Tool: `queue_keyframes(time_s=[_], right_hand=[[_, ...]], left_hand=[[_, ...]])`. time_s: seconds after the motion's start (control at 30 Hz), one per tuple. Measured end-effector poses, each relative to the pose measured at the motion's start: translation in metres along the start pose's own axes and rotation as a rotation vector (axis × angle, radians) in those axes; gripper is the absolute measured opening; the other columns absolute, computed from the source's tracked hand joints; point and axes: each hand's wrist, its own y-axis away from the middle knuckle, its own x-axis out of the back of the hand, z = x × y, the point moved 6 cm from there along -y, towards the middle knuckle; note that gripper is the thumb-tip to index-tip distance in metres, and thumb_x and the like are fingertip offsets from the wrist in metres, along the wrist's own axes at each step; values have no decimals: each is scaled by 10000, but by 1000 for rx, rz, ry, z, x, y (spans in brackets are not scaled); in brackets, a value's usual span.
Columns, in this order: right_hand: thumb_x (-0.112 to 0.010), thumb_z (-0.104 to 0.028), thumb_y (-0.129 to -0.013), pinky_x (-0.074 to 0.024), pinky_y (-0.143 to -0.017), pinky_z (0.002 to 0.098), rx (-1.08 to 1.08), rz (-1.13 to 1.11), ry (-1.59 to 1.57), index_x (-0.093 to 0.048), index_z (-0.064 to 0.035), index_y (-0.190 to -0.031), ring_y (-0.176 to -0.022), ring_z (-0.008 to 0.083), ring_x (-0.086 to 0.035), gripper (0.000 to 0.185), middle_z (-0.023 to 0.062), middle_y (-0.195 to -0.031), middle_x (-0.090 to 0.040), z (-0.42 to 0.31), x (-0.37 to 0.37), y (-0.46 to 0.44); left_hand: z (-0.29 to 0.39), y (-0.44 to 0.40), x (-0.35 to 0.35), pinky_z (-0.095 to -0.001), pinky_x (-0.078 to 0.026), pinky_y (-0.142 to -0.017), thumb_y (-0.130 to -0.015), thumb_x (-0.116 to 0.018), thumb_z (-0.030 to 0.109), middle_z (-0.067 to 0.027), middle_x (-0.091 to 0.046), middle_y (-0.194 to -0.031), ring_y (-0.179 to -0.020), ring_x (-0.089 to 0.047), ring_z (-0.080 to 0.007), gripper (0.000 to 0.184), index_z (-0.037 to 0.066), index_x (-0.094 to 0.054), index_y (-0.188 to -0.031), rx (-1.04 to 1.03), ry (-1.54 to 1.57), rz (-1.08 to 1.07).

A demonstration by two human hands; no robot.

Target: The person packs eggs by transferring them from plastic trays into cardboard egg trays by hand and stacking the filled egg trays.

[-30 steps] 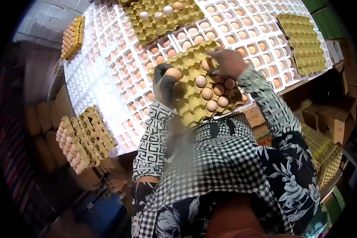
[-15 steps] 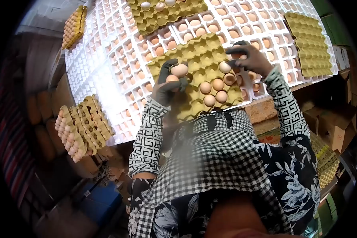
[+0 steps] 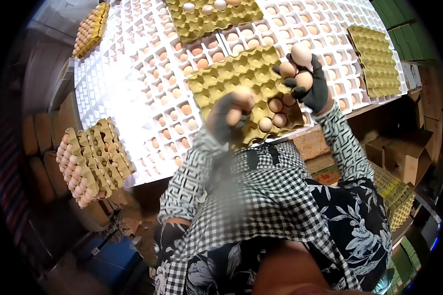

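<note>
Both my hands wear dark fingerless-looking gloves. My left hand (image 3: 220, 120), smeared by motion, is closed around eggs (image 3: 234, 117) above the left part of a yellow-green egg tray (image 3: 251, 69). Raised over the tray's right edge, my right hand (image 3: 317, 88) grips several eggs (image 3: 304, 80), one of them large and pale. Several brown eggs (image 3: 279, 120) sit together in cups at the tray's near right corner. Underneath lies a white gridded panel (image 3: 200, 108) whose cells hold many eggs.
Another tray (image 3: 197, 30) with a few eggs lies at the far side. A stack of trays (image 3: 376, 61) rests at the right. Stacks loaded with eggs stand at the near left (image 3: 96, 160) and far left (image 3: 91, 29). Cardboard boxes (image 3: 403, 155) are below on the right.
My right hand has turned and now shows eggs in its grip. An egg near the tray's right edge has left its cup. My left hand has moved right and down, still with eggs.
</note>
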Motion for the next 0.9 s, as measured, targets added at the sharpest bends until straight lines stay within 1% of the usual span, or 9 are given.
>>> queue_keyframes(time_s=[0.03, 0.1, 0.13, 0.27, 0.4, 0.5, 0.57, 0.77, 0.9], right_hand=[[-423, -558, -978, -526, -536, 236, -46, -3, -257, -480, -79, -1354, -795, 192, -588, 612, 263, -1310, -524, 23, -7, -1], [-447, -564, -965, -547, -551, 264, -119, -129, -532, -470, -87, -1366, -827, 231, -600, 623, 311, -1361, -457, 77, -42, -4], [-477, -533, -965, -560, -618, 319, -200, -223, -662, -480, -96, -1378, -909, 300, -582, 601, 272, -1493, -288, 102, -56, -10], [-520, -505, -958, -566, -579, 318, -382, -132, -561, -469, -59, -1346, -856, 275, -622, 593, 228, -1359, -467, 198, -119, -42], [-555, -472, -947, -523, -553, 261, -389, 172, 533, -566, -22, -1257, -736, 131, -606, 547, 80, -980, -636, 250, -150, -68], [-631, -405, -908, -545, -637, 314, -342, 102, 1043, -605, 10, -1227, -774, 143, -610, 524, 85, -990, -631, 311, -199, -95], [-708, -394, -831, -549, -822, 378, 163, -152, 1679, -664, -90, -1185, -965, 283, -641, 468, 169, -1190, -564, 330, -231, -118], [-722, -342, -821, -530, -882, 414, 55, 32, 1795, -635, -152, -1219, -1054, 361, -608, 450, 198, -1244, -523, 409, -277, -166], [-706, -323, -826, -541, -873, 425, 20, 60, 1908, -567, -142, -1304, -1048, 339, -625, 530, 203, -1259, -529, 437, -264, -166]], left_hand=[[4, 15, 9, -308, -519, -511, -897, -592, 488, -194, -631, -1091, -614, -597, -203, 477, 40, -610, -1061, 60, 694, -339], [30, 66, 33, -296, -412, -466, -879, -565, 529, -244, -453, -1395, -644, -487, -221, 553, 157, -579, -1288, -182, 769, -282], [37, 86, 42, -318, -478, -401, -916, -446, 582, -258, -611, -1106, -559, -577, -227, 577, 56, -558, -1126, -246, 709, -3], [36, 161, 159, -307, -419, -422, -862, -541, 584, -306, -461, -1359, -636, -551, -268, 594, 152, -560, -1268, -257, 689, 35], [64, 267, 241, -230, -454, -500, -939, -595, 328, -68, -646, -887, -667, -571, -97, 443, -17, -576, -1217, -403, -392, 757], [87, 346, 301, -407, -508, -881, -855, -692, 217, -167, -504, -1286, -1110, -551, -314, 429, 117, -573, -1255, -259, -1371, 1248], [96, 354, 302, -448, -487, -932, -776, -752, 244, -193, -440, -1348, -1182, -508, -366, 525, 151, -571, -1260, -362, -1408, 1288], [90, 337, 341, -481, -463, -966, -743, -788, 266, -279, -316, -1424, -1240, -467, -430, 689, 116, -485, -1344, -235, -1570, 1392], [106, 339, 321, -476, -499, -926, -770, -761, 232, -282, -338, -1412, -1208, -508, -433, 606, 57, -521, -1298, -511, -1670, 1438]])
